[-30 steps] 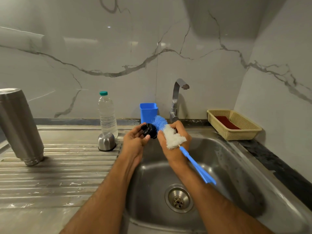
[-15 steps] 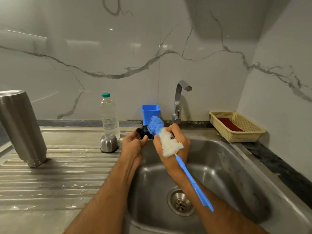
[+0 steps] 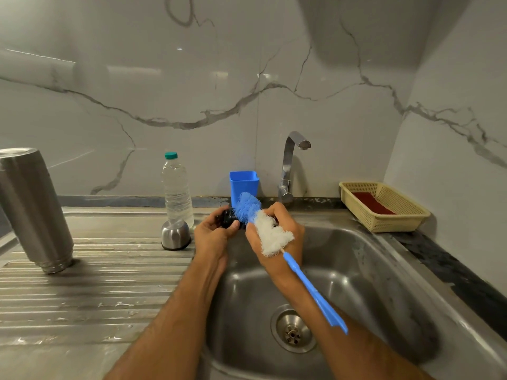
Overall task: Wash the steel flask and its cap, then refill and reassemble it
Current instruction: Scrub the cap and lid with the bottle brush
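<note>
My left hand [image 3: 214,234] grips a small black cap [image 3: 229,218] over the sink's back left corner. My right hand [image 3: 277,239] holds a bottle brush [image 3: 263,223] by its bristle end; the blue tip touches the cap, the white bristles lie across my palm, and the blue handle slants down to the right. The steel flask [image 3: 33,209] stands upside down on the drainboard at far left. A small steel cup lid [image 3: 175,234] sits upside down by the sink's edge.
A clear water bottle [image 3: 177,187] with a green cap stands behind the steel lid. A blue plastic cup [image 3: 244,185] and the tap [image 3: 290,165] are at the back of the sink [image 3: 370,270]. A yellow basket [image 3: 384,207] with a red pad sits at right.
The brush tip has shifted slightly against the black cap while both hands stay over the sink's back edge. The handle swung a little lower.
</note>
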